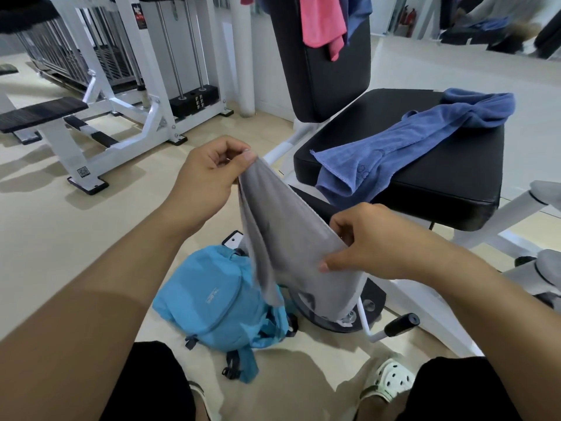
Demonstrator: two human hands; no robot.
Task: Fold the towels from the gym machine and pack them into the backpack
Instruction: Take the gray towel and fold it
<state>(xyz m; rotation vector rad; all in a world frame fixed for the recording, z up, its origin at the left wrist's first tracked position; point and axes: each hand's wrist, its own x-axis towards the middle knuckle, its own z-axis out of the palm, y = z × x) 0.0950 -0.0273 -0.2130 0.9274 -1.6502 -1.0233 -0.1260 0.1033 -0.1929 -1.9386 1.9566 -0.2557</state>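
Both hands hold 1 grey towel in the air above the floor. Left hand pinches the towel's top corner between thumb and curled fingers, up and to the left. Right hand pinches the lower right edge, thumb on the near face, fingers curled behind the cloth. The towel stretches at a slant between the 2 grips, and the rest hangs down loose in folds. Its lower edge is motion-blurred, so I can't tell exactly where it ends.

Blue backpack lies on the floor directly under the towel, front pocket facing up, straps and buckles trailing toward the person's feet. Whether its main opening is unzipped: probably, near the right side, but the cloth hides it.

Blue towel lies unfolded and rumpled across the black seat pad of the gym machine, 1 corner drooping over the pad's front edge. Pink towel hangs over the top of the upright back pad, with a dark blue cloth just beside it.

Person wears black shorts and a white perforated clog on the right foot. A white weight machine stands at the far left.
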